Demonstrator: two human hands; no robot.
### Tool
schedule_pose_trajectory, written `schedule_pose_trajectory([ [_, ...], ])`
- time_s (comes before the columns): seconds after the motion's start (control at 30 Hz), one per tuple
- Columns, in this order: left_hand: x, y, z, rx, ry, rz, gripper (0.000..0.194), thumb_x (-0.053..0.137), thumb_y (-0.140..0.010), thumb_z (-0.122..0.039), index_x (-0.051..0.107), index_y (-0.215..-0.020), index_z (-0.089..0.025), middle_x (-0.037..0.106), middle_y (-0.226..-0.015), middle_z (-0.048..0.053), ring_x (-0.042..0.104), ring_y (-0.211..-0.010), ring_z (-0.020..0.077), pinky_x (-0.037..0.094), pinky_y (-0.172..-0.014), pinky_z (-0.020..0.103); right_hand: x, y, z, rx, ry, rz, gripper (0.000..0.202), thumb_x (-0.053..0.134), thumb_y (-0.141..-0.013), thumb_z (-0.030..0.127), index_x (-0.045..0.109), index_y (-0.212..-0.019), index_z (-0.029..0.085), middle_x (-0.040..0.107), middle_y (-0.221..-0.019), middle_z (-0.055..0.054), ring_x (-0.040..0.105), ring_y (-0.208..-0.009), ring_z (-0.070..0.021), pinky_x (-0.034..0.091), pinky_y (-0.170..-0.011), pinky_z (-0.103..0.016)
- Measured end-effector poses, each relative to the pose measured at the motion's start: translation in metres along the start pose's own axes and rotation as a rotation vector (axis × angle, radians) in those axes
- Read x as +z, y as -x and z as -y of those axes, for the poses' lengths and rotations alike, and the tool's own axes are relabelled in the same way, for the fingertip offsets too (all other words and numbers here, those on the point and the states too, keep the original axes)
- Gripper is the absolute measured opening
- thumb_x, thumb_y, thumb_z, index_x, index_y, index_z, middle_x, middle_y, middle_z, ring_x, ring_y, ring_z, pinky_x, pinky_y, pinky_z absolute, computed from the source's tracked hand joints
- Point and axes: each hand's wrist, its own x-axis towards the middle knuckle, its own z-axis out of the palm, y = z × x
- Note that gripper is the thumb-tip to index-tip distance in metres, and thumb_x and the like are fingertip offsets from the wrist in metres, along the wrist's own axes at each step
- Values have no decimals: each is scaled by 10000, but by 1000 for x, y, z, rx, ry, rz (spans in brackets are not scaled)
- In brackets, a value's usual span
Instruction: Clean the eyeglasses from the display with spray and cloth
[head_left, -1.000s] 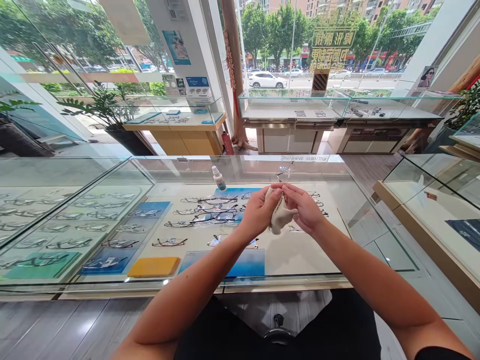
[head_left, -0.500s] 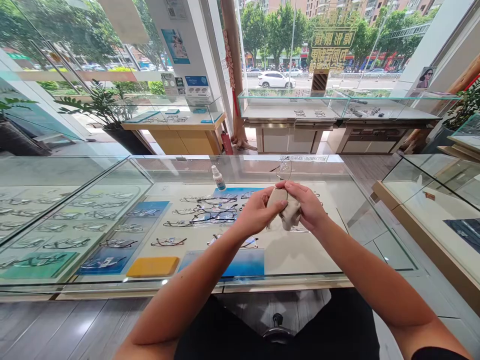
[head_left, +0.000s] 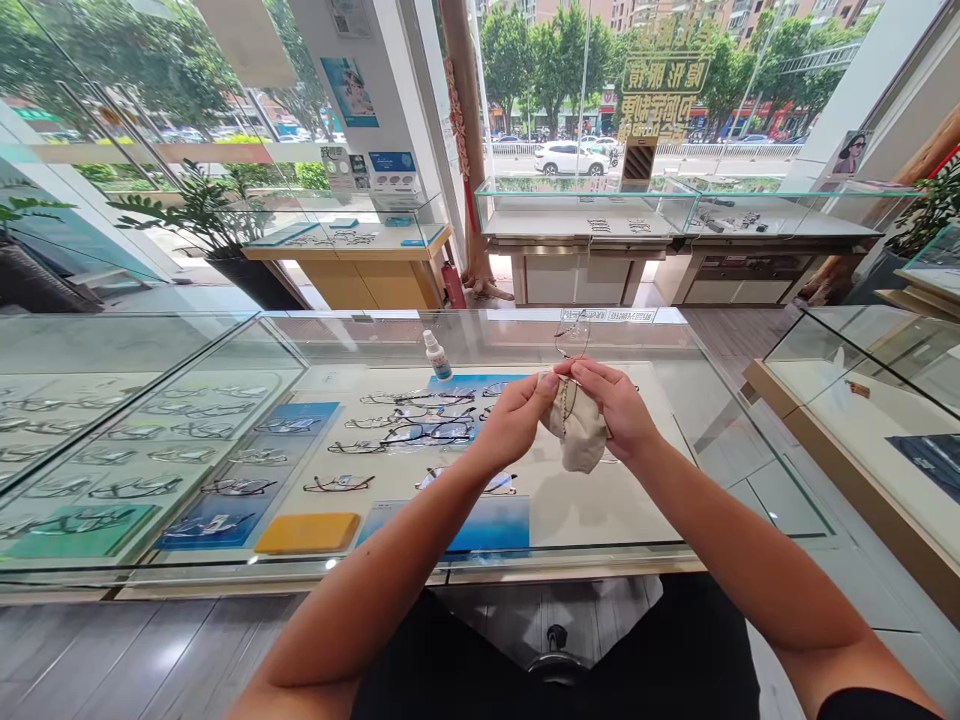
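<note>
We are in an eyewear shop. Glass display cases [head_left: 615,522] before us hold rows of spectacle frames [head_left: 432,433].

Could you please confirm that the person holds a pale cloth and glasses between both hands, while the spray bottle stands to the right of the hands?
Not quite: in the head view, the spray bottle stands to the left of the left hand and right hand, which between them hold the pale cloth and glasses.

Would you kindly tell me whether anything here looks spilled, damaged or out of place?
Nothing stands out: the small white spray bottle stands upright on the clear glass counter, and the left hand and right hand hold the soft beige cloth and thin-rimmed glasses.
</note>
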Motion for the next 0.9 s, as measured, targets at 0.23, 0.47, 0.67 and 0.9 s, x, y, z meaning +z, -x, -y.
schedule_pose_trajectory([
  [0.23, -15, -9, -1, 9, 45, -107, 662, 760, -890, -821, 754, -860, -160, 719, -742, 48, 573, -685, 158, 467, -676, 272, -16, -9, 3, -107, 18, -44, 246, 939, -800, 512, 896, -891, 287, 753, -1066, -35, 645, -996, -207, 542, -880, -344],
  [0.47, -26, -14, -1, 18, 73, -187, 675, 778, -858, -846, 776, -875, -171, 704, -674, 26, 590, -597, 149, 486, -595, 266, -23, -12, 5, -165, 59, -4, 191, 867, -886, 511, 901, -888, 323, 756, -1193, -45, 619, -1241, -255, 523, -982, -356],
  [0.67, -33, -15, -8, 34, 32, -205, 701, 766, -860, -858, 821, -1009, -175, 752, -753, 31, 625, -645, 156, 493, -617, 268, -22, -10, 6, -130, 143, 78, 226, 840, -906, 522, 887, -874, 303, 731, -1424, -50, 525, -1513, -310, 398, -1275, -468],
  [0.9, -27, -11, -10, 53, -64, -103, 718, 718, -909, -847, 846, -1082, -161, 791, -866, 66, 631, -727, 171, 463, -654, 274, -13, -5, 4, -83, 214, 202, 301, 867, -893, 598, 893, -863, 300, 665, -1582, -51, 345, -1695, -324, 285, -1388, -486],
])
